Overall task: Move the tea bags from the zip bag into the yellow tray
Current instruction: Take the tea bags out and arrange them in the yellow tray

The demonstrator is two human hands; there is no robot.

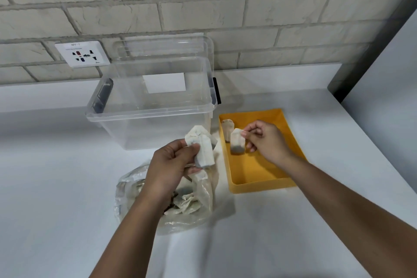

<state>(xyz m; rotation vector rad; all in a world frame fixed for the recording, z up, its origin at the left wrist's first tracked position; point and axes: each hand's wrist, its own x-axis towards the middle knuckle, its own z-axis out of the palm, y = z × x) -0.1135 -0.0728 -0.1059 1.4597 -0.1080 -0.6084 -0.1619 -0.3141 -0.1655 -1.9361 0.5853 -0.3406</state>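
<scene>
The yellow tray [266,176] lies on the white counter to the right of centre. One tea bag [227,126] stands in its far left corner. My right hand [264,140] hovers over the tray's left half, pinching a second tea bag [237,145] by its top. My left hand [171,165] is above the clear zip bag [194,201] and grips a small bunch of white tea bags [203,146]. More tea bags lie crumpled inside the zip bag, partly hidden by my left wrist.
A clear plastic storage box [151,106] with black latches stands behind the zip bag, close to the tray's far left corner. A wall socket [82,53] sits on the brick wall. A grey panel [383,70] borders the counter on the right.
</scene>
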